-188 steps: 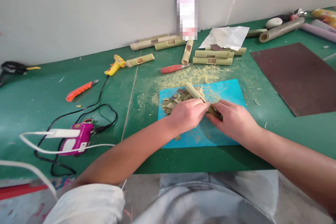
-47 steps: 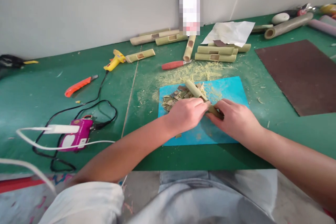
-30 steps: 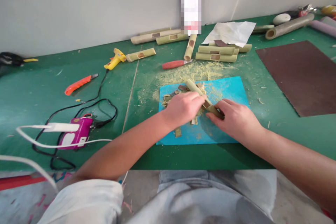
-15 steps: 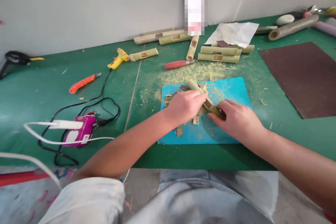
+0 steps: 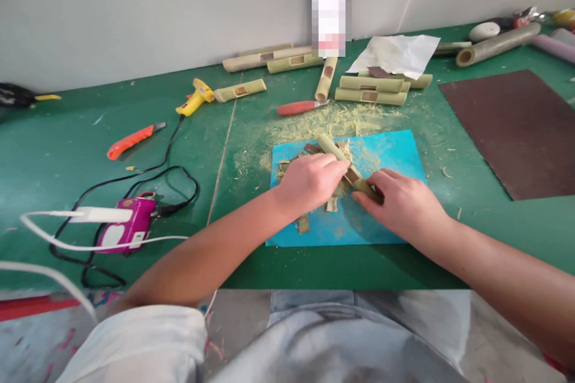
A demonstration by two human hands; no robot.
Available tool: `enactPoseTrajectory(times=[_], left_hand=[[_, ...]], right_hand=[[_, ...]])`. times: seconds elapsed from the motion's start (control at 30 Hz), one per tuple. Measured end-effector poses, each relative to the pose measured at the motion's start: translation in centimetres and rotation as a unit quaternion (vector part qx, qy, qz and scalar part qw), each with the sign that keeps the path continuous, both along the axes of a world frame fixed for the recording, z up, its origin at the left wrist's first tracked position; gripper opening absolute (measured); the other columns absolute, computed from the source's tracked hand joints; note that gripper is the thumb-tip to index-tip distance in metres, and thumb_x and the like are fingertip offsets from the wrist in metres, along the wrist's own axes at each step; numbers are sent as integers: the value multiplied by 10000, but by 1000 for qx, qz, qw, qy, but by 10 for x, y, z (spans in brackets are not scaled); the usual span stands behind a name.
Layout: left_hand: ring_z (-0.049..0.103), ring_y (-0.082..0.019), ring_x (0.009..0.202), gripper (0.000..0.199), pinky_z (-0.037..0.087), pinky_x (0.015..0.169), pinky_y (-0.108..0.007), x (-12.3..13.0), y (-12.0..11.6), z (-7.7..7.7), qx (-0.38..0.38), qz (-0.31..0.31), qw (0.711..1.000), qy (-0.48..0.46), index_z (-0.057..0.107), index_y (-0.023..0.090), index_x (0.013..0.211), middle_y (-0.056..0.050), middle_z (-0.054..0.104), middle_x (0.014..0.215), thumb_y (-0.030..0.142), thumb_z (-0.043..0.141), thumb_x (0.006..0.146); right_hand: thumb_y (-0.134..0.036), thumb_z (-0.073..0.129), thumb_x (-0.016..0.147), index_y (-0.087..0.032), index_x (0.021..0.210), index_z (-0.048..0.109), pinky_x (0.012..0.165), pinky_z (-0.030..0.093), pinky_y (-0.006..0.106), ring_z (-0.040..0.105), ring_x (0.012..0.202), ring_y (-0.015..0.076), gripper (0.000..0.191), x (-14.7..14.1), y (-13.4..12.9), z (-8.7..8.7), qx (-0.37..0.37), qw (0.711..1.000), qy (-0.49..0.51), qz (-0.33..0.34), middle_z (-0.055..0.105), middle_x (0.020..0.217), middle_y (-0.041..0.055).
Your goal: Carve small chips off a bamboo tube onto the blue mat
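Note:
A green bamboo tube (image 5: pixel 331 145) with a rectangular opening slants over the blue sheet (image 5: pixel 399 155). My right hand (image 5: pixel 399 200) grips its near end, thumb below and fingers above. My left hand (image 5: pixel 312 179) is closed at the tube's middle, fingertips by the opening; whether it also holds something small is hidden. Bamboo scraps (image 5: pixel 304 224) and pale shavings lie under and around my left hand. Just beyond the sheet is a red-handled knife (image 5: pixel 296 108).
Several cut bamboo tubes (image 5: pixel 371 96) lie at the back, near white paper (image 5: pixel 393 55). A brown sheet (image 5: pixel 512 131) is at right. On the left are a yellow glue gun (image 5: pixel 196 97), an orange cutter (image 5: pixel 132 142), and a purple power strip (image 5: pixel 130 224) with cables.
The view has shifted slightly, so the table's things appear a little further left. Both hands keep nearly the same hold on the tube.

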State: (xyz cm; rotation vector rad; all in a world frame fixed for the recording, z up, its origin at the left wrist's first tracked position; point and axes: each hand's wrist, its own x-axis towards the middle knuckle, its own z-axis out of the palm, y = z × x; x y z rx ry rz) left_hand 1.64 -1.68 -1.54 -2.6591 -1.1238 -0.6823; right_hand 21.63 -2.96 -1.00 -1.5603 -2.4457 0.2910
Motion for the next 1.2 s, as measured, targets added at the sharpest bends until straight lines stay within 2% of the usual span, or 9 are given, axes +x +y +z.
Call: enactPoseTrajectory(times=[0.27,0.43,0.53,0.67,0.8,0.9,1.03,1.13,1.2], left_hand=[[650,-166,704,287,502,605,-273,2,1,-2,53,-7,998,43,649,78,1065,-54,638,725,150,381,990],[647,-148,713,298,494,596,-248,0,5,-1,5,-26,1000,17,669,124,1045,-45,646,742,210,386,1008],[640,-163,709,334,499,601,-267,-2,6,0,19,4,999,28,671,97,1050,-60,633,719,172,348,1004],[644,-148,727,324,504,612,-251,-3,6,1,-1,-41,999,35,670,122,1059,-54,656,764,204,360,1014],[639,-148,707,299,484,596,-248,-4,5,2,34,-11,999,34,666,105,1069,-48,646,741,159,380,998],[632,-139,690,295,473,588,-243,-4,5,2,25,-40,998,40,668,116,1054,-41,638,725,181,385,1002],[629,-146,675,312,468,577,-256,-6,7,2,13,2,1000,23,679,125,1011,-42,633,705,195,375,1004],[635,-137,692,283,468,590,-245,-7,7,2,-2,-21,1000,20,674,141,1049,-33,641,716,210,404,1003],[626,-132,677,278,455,580,-239,-7,7,2,9,-11,1000,16,681,142,1026,-33,637,706,205,412,1002]], right_hand=[[-448,565,859,-189,700,533,539,236,284,401,557,117,305,-1,0,0,-3,1000,-17,-2,520,685,9],[-432,552,861,-192,704,537,536,225,288,404,551,118,287,-2,-1,1,-4,1000,-17,2,524,684,12],[-436,551,858,-193,699,535,536,226,286,408,553,119,290,-2,-1,1,0,1000,-15,-1,525,685,13],[-440,547,858,-195,698,533,532,223,289,405,546,118,293,-2,-1,0,1,1000,-12,6,527,687,14],[-448,549,858,-196,698,528,533,225,289,413,552,120,299,-1,-1,0,2,1000,-14,-2,527,687,13],[-451,561,853,-194,705,529,534,228,288,411,552,120,299,-1,-1,1,-4,1000,-21,3,529,693,13],[-455,561,855,-193,703,525,538,231,287,421,563,122,305,-2,-1,2,-4,1000,-22,-2,536,704,16],[-444,575,846,-195,703,522,537,231,287,418,561,120,292,-2,-1,2,-13,1000,-22,-1,532,699,12],[-448,575,848,-196,707,521,535,228,287,416,561,118,295,-2,-1,2,-17,1000,-20,-7,531,705,10]])
